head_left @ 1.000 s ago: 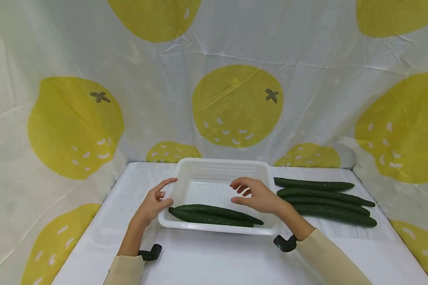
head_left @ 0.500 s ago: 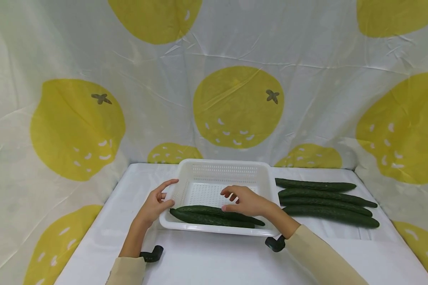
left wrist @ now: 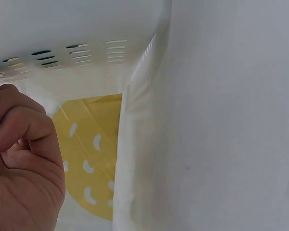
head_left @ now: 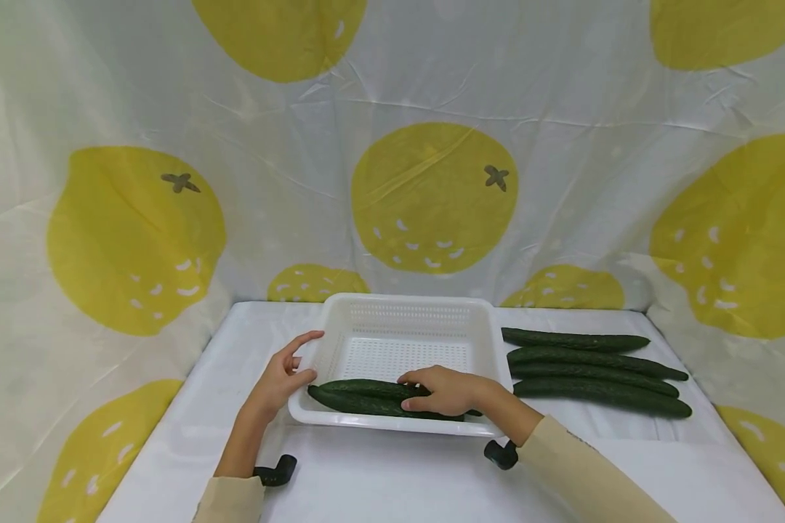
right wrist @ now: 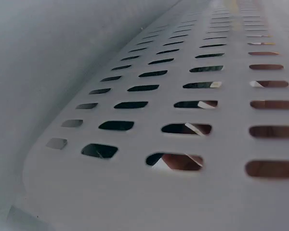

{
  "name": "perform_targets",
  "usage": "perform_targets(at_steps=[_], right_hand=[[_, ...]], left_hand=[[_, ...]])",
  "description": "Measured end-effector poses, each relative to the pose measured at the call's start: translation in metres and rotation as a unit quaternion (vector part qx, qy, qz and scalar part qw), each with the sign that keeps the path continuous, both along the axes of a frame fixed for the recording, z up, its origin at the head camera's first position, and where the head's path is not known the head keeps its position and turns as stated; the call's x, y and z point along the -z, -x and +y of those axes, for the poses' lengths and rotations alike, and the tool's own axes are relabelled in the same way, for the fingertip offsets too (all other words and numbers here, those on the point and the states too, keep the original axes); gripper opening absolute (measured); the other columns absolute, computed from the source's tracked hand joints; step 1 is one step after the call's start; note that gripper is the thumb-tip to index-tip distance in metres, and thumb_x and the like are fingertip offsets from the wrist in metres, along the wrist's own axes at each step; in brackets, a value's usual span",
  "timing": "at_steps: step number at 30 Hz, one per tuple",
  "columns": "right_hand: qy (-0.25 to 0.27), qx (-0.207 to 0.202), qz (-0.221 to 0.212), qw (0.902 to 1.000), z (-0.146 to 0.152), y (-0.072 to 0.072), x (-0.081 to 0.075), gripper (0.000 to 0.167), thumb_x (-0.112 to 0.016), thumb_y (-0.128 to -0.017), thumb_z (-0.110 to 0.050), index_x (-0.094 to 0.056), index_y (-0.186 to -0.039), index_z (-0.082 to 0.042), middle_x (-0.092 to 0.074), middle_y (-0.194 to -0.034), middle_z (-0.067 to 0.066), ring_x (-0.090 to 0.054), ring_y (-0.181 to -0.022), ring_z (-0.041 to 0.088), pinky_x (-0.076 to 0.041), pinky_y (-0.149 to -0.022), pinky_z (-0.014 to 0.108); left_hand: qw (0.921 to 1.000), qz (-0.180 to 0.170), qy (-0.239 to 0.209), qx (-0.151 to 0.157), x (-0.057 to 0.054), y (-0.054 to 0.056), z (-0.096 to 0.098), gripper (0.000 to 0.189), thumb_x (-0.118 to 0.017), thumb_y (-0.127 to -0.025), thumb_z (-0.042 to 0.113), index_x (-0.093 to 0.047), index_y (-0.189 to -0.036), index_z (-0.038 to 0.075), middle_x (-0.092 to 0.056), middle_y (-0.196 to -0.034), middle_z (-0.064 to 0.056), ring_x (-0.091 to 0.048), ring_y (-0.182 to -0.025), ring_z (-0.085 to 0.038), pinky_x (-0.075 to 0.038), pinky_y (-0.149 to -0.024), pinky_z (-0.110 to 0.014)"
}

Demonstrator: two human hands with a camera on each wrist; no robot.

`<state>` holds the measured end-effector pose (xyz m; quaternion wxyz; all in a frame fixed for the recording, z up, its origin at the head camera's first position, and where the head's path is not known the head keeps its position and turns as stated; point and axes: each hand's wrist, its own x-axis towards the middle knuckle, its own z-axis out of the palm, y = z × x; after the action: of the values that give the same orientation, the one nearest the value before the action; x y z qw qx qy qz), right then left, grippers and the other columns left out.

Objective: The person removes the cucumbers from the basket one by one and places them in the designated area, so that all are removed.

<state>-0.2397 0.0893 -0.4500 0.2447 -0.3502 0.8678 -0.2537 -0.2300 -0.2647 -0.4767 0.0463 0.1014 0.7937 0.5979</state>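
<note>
Two dark green cucumbers [head_left: 353, 396] lie side by side along the near wall of a white perforated plastic basket [head_left: 402, 299]. My right hand [head_left: 454, 392] reaches over them and grips there, thumb on the near side and fingers on the far side. Whether it grasps one cucumber or both is hidden. At the basket's left rim, my left hand [head_left: 279, 381] holds on with thumb and index finger, its other fingers bent. The left wrist view shows those bent fingers [left wrist: 26, 122] near the slotted wall. In the right wrist view the basket wall [right wrist: 149, 192] fills the picture.
Several more cucumbers [head_left: 595, 367] lie on the white-covered table [head_left: 392, 472] right of the basket. Behind stands a curtain [head_left: 562, 94] printed with yellow fruit. Dark wrist devices [head_left: 278, 471] stick out by both sleeves.
My right hand has moved left and down from above the basket's middle onto the cucumbers inside, taking hold there. My left hand stays at the rim. The basket has hardly moved.
</note>
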Motion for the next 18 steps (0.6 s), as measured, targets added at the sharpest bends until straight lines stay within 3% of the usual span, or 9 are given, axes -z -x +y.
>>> perform_targets(at_steps=[6,11,18], right_hand=[[-0.01,0.001,0.024,0.9997,-0.0056,-0.0006,-0.001,0.057,-0.057,-0.103,-0.044,-0.057,-0.145,-0.005,-0.058,-0.143,0.009,-0.054,-0.135,0.024,-0.044,-0.112,0.043],[0.007,0.015,0.031,0.9994,-0.0059,0.0025,0.0017,0.054,-0.065,-0.1,-0.042,-0.061,-0.139,-0.007,-0.062,-0.13,0.007,-0.06,-0.122,0.023,-0.049,-0.103,0.04],[0.057,0.048,0.029,0.9968,-0.005,0.0031,0.0006,0.034,-0.069,-0.097,-0.04,-0.064,-0.123,-0.02,-0.071,-0.115,0.003,-0.066,-0.101,0.017,-0.053,-0.085,0.035]], left_hand=[[1.0,0.006,-0.001,0.003,-0.0018,0.0,-0.0012,0.072,-0.061,-0.088,-0.006,-0.046,-0.154,0.019,-0.038,-0.058,0.006,-0.035,-0.05,-0.005,-0.038,-0.049,-0.023],[0.9999,0.002,-0.009,0.008,0.0004,-0.0002,-0.0003,0.072,-0.062,-0.088,-0.006,-0.045,-0.154,0.017,-0.042,-0.057,0.007,-0.037,-0.049,-0.004,-0.039,-0.049,-0.023],[1.0,-0.006,-0.006,-0.002,-0.0013,-0.0009,0.0015,0.073,-0.062,-0.087,-0.006,-0.046,-0.154,0.018,-0.04,-0.057,0.006,-0.037,-0.049,-0.004,-0.038,-0.048,-0.022]])
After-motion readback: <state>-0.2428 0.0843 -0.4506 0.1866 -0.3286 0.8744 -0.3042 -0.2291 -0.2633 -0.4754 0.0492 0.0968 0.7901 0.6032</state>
